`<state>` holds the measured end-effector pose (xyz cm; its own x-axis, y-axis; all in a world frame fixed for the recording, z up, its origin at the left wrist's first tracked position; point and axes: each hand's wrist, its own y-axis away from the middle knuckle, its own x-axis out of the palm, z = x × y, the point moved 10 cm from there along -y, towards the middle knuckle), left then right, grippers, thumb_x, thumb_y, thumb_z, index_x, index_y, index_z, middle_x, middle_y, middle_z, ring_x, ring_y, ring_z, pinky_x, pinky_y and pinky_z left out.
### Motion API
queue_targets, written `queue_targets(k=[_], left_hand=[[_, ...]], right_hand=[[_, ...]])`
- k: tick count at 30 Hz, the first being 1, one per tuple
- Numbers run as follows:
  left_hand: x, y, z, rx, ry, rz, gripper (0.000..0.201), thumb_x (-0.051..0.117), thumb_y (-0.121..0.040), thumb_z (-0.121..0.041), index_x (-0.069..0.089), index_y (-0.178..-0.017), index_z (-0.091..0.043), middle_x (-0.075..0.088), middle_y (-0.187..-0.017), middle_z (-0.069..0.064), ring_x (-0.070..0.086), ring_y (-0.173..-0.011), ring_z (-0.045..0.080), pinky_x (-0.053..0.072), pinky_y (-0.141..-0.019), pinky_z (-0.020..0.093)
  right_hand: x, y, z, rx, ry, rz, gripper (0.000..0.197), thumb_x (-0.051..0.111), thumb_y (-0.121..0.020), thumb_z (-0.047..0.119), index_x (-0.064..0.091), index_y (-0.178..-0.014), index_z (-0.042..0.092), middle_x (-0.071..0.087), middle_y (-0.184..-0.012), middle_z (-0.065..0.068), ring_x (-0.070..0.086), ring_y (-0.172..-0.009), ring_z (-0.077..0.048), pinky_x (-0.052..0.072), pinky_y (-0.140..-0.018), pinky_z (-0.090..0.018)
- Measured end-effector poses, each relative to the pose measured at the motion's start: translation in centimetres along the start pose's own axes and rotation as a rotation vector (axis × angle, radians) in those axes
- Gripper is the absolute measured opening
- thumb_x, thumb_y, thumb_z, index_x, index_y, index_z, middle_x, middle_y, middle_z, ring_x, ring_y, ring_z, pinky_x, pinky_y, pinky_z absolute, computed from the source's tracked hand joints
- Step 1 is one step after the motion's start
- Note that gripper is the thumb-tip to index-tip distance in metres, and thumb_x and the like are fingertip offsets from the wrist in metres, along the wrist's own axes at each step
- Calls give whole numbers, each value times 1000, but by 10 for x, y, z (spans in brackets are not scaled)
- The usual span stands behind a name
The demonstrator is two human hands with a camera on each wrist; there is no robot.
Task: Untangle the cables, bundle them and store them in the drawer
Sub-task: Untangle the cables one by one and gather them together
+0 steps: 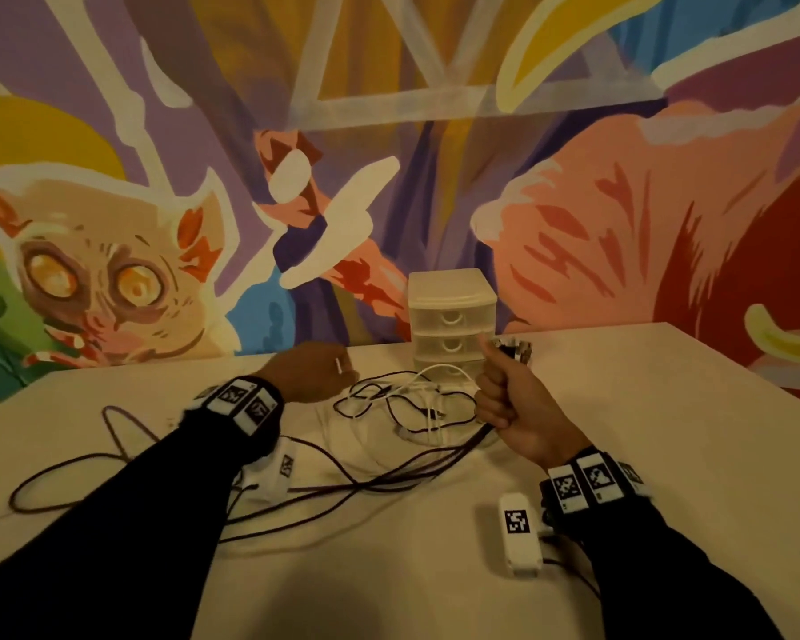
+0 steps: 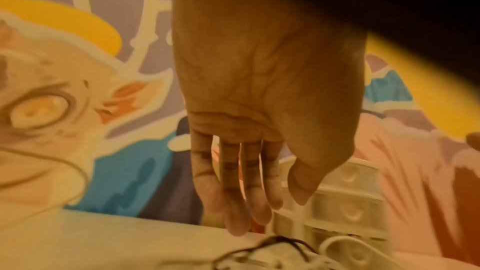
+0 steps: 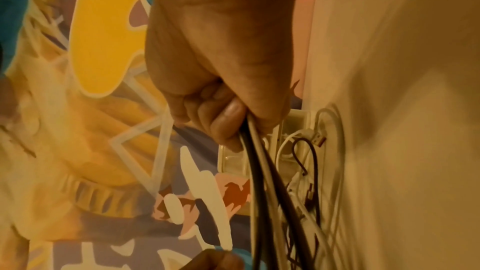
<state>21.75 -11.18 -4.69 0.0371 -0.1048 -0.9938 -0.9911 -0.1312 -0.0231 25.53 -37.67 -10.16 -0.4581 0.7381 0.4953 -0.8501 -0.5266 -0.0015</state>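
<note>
A tangle of dark and white cables lies on the white table in front of a small translucent drawer unit with its drawers closed. My right hand is a fist that grips several strands of dark cable. The cable ends stick out above the thumb, and the strands trail down to the table. My left hand hovers palm down just left of the tangle. Its fingers are straight and hold nothing; the dark cable lies just below them.
Long dark cable loops spread over the left part of the table. A painted wall stands right behind the drawer unit. White cables lie at the drawer unit's foot. A white tagged box sits below my right wrist.
</note>
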Motion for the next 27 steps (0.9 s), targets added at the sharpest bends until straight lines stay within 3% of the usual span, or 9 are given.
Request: queue_targets(k=[6,10,13,15,17,20,24,27], left_hand=[[22,-17,-108,268,293,-134,13,67,-99,-43,72,-100,-31,73,-99,-9,68,-92,14,59,-87,44],[51,-33,-143,317,324,-58,17,70,-97,-45,71,-113,-47,68,-100,-14,67,-96,13,58,-92,45],[51,-44,-161,363,222,-76,33,66,-103,-38,66,-134,-49,66,-127,-7,65,-115,21,56,-98,48],[50,-50,-162,356,174,-73,40,61,-107,-32,62,-143,-50,54,-147,-3,59,-128,25,54,-103,49],[59,-55,-160,370,142,3,43,56,-109,-36,56,-148,-52,44,-148,4,59,-127,31,52,-107,49],[75,-59,-155,332,68,118,34,57,-108,-45,63,-140,-53,38,-152,8,63,-122,34,53,-106,46],[68,-62,-154,304,-31,35,21,64,-103,-47,69,-121,-36,52,-143,3,66,-110,32,54,-88,40],[69,-60,-152,343,-9,20,16,65,-102,-45,65,-116,-37,46,-143,-4,66,-104,31,57,-88,45]], right_hand=[[-18,9,17,16,-53,52,64,61,-104,43,19,-59,27,13,-49,5,5,-45,-15,8,-43,-30],[-53,0,10,-3,-75,-127,60,62,-104,22,22,-59,29,12,-50,6,6,-43,-14,6,-44,-32],[-78,-6,4,-25,-116,-296,62,61,-102,16,28,-52,31,15,-49,7,11,-37,-11,5,-46,-31],[-85,-7,1,-23,-118,-334,63,61,-102,15,30,-50,31,16,-48,8,12,-37,-11,7,-44,-30],[-87,-9,1,-21,-116,-349,59,62,-101,16,30,-54,31,17,-49,8,13,-37,-11,8,-42,-29],[-90,-11,-1,-23,-100,-373,54,64,-100,17,30,-61,30,18,-50,7,13,-38,-11,10,-40,-27],[-92,-9,-4,-4,-85,-401,54,65,-100,17,32,-59,30,19,-51,7,14,-39,-11,11,-39,-26],[-90,-8,-3,-3,-67,-404,51,66,-100,17,34,-62,29,19,-52,7,14,-40,-11,12,-39,-26]])
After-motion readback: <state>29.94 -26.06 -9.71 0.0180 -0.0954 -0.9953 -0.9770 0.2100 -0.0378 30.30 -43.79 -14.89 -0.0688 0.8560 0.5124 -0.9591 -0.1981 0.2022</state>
